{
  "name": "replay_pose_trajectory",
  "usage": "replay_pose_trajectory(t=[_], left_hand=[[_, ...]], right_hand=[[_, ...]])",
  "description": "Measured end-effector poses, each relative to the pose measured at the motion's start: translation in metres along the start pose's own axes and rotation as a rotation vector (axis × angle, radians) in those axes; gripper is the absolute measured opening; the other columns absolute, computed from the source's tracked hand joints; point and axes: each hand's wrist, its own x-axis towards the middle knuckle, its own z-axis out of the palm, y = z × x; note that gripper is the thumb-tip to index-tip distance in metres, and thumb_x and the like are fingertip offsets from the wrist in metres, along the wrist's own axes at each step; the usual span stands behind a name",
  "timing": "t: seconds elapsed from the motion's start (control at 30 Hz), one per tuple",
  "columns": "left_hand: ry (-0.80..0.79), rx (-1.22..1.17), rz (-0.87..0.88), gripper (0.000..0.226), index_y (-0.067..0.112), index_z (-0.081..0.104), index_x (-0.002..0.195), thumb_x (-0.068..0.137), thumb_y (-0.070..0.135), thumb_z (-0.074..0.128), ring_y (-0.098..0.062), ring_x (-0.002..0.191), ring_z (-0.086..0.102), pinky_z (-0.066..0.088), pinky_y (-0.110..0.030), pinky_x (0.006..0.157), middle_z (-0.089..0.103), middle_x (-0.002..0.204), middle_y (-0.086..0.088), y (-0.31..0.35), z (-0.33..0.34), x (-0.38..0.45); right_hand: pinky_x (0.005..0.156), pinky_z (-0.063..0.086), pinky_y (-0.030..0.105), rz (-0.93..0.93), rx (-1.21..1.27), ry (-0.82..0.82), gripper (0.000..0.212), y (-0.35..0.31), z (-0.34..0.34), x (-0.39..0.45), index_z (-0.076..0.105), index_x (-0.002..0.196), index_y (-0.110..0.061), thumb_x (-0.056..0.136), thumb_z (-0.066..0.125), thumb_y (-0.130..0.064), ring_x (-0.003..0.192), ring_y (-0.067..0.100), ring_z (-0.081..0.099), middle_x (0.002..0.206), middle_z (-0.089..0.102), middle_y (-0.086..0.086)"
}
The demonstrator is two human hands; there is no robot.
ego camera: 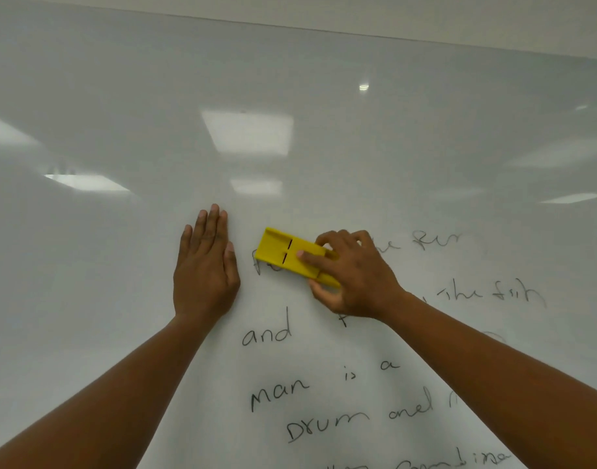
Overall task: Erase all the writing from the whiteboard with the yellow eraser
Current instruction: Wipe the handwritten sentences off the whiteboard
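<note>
An office or classroom: a large glossy white wall-mounted whiteboard (290, 79) carries handwritten black marker words (266, 335) and reflects rectangular ceiling light panels (248, 132).

From my remote station I record little beyond the work surface. A strip of pale wall (425, 15) runs along the top of the view, widening toward the upper right corner. Reflected ceiling light panels (246, 132) show as bright rectangles, the largest near centre, a smaller one just below it, and elongated ones at the left and right edges. One small round light reflection (364, 86) sits upper right of centre. I can make out no other items.
</note>
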Motion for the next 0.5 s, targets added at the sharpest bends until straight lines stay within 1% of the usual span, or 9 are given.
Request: replay_pose_trajectory(t=[0.03, 0.1, 0.13, 0.17, 0.2, 0.27, 0.37, 0.43, 0.5], left_hand=[[-0.005, 0.000, -0.001, 0.058, 0.009, 0.022, 0.159, 0.103, 0.024, 0.026, -0.016, 0.155, 0.011, 0.008, -0.038, 0.127, 0.019, 0.167, -0.003, 0.000, 0.000, -0.002], [-0.020, 0.006, -0.008, 0.058, 0.010, 0.019, 0.159, 0.103, 0.025, 0.025, -0.015, 0.156, 0.009, 0.007, -0.038, 0.127, 0.017, 0.167, -0.002, 0.000, 0.000, -0.005], [-0.026, 0.008, -0.012, 0.058, 0.010, 0.019, 0.160, 0.104, 0.025, 0.025, -0.015, 0.156, 0.008, 0.007, -0.039, 0.127, 0.016, 0.167, -0.002, -0.001, 0.000, -0.007], [-0.030, 0.009, -0.014, 0.058, 0.010, 0.018, 0.160, 0.104, 0.025, 0.025, -0.015, 0.156, 0.008, 0.007, -0.039, 0.127, 0.016, 0.167, -0.002, -0.001, 0.000, -0.009], [-0.032, 0.011, -0.015, 0.058, 0.010, 0.018, 0.160, 0.104, 0.025, 0.025, -0.015, 0.156, 0.007, 0.007, -0.039, 0.127, 0.016, 0.167, -0.002, -0.001, -0.001, -0.011], [-0.029, 0.013, -0.014, 0.058, 0.010, 0.019, 0.159, 0.104, 0.025, 0.025, -0.015, 0.156, 0.008, 0.006, -0.038, 0.127, 0.016, 0.167, -0.003, -0.002, -0.001, -0.015], [-0.020, 0.013, -0.018, 0.058, 0.009, 0.021, 0.159, 0.103, 0.023, 0.027, -0.016, 0.156, 0.009, 0.007, -0.039, 0.127, 0.017, 0.167, -0.004, -0.002, -0.001, -0.021], [-0.015, 0.008, -0.023, 0.058, 0.007, 0.022, 0.158, 0.103, 0.022, 0.028, -0.017, 0.155, 0.011, 0.008, -0.040, 0.127, 0.019, 0.167, -0.005, -0.002, -0.001, -0.025], [-0.015, 0.006, -0.027, 0.058, 0.007, 0.022, 0.158, 0.103, 0.022, 0.029, -0.017, 0.155, 0.011, 0.009, -0.041, 0.127, 0.019, 0.166, -0.006, -0.002, -0.001, -0.029]], right_hand=[[0.078, 0.040, 0.039, 0.085, 0.007, 0.038, 0.047, 0.001, -0.001, 0.003, 0.062, 0.124, -0.027, 0.079, 0.065, -0.042, 0.092, 0.026, 0.057, 0.111, 0.058, 0.008], [0.074, 0.040, 0.037, 0.311, 0.055, 0.117, 0.048, 0.002, -0.003, 0.009, 0.063, 0.124, -0.025, 0.078, 0.068, -0.039, 0.089, 0.027, 0.056, 0.109, 0.057, 0.008], [0.072, 0.039, 0.036, 0.397, 0.077, 0.143, 0.049, 0.002, -0.003, 0.011, 0.062, 0.125, -0.024, 0.078, 0.069, -0.039, 0.088, 0.026, 0.055, 0.109, 0.055, 0.009], [0.070, 0.039, 0.036, 0.432, 0.087, 0.153, 0.049, 0.001, -0.003, 0.013, 0.062, 0.125, -0.023, 0.079, 0.069, -0.039, 0.087, 0.026, 0.055, 0.109, 0.055, 0.010], [0.069, 0.040, 0.036, 0.416, 0.091, 0.148, 0.050, -0.001, -0.002, 0.013, 0.062, 0.126, -0.022, 0.079, 0.069, -0.039, 0.087, 0.027, 0.054, 0.108, 0.054, 0.011], [0.069, 0.041, 0.036, 0.303, 0.096, 0.116, 0.050, -0.008, 0.001, 0.009, 0.063, 0.124, -0.022, 0.078, 0.071, -0.039, 0.084, 0.027, 0.054, 0.106, 0.055, 0.011], [0.073, 0.038, 0.034, 0.128, 0.126, 0.046, 0.049, -0.014, 0.002, 0.001, 0.064, 0.124, -0.024, 0.078, 0.071, -0.042, 0.081, 0.024, 0.053, 0.107, 0.057, 0.009], [0.076, 0.039, 0.036, 0.022, 0.112, -0.009, 0.048, -0.013, 0.000, -0.001, 0.064, 0.124, -0.025, 0.079, 0.070, -0.043, 0.085, 0.024, 0.055, 0.109, 0.058, 0.009], [0.078, 0.041, 0.038, -0.021, 0.033, -0.034, 0.047, -0.009, -0.003, 0.000, 0.063, 0.124, -0.028, 0.080, 0.068, -0.043, 0.090, 0.024, 0.056, 0.110, 0.058, 0.007]])
